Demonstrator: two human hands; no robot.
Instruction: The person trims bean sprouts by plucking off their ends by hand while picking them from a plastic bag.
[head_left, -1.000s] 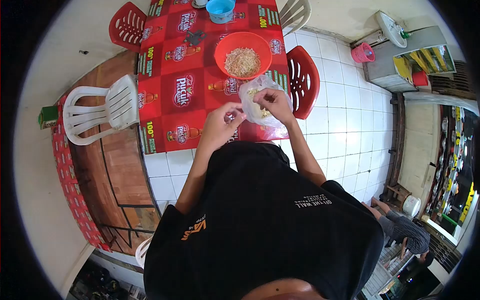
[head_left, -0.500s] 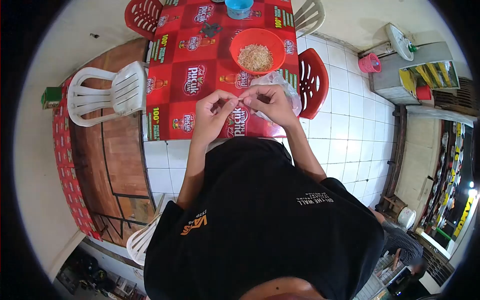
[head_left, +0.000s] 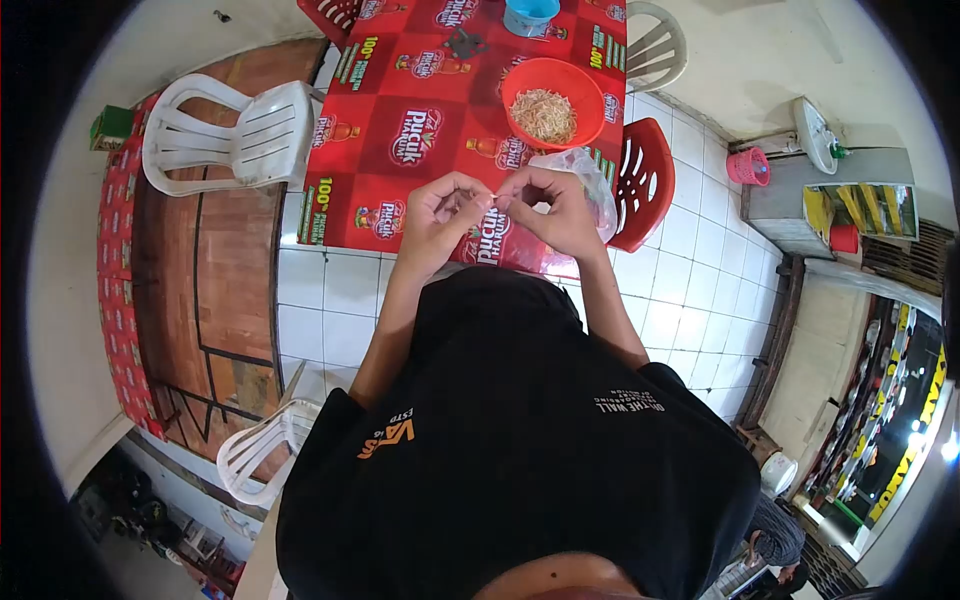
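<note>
Above the near edge of the red table, my left hand (head_left: pixel 445 222) and my right hand (head_left: pixel 552 212) meet at the fingertips. Both are pinched on a tiny pale piece (head_left: pixel 495 199), too small to name. Beyond my right hand a red bowl (head_left: pixel 592 95) holds a heap of thin, pale strands (head_left: pixel 543 116). A clear plastic bag (head_left: pixel 598 193) lies between the bowl and the table edge, partly hidden behind my right hand.
On the printed red tablecloth (head_left: pixel 400 95) are a blue container (head_left: pixel 531 16) and a dark object (head_left: pixel 464 43). Red chair (head_left: pixel 645 185) stands right, white chair (head_left: pixel 265 135) left. Another person (head_left: pixel 775 530) is at lower right, near a white bucket (head_left: pixel 778 472).
My right hand has left the plastic bag and come to my left hand, and their fingertips now meet around a small piece. The camera view has shifted.
</note>
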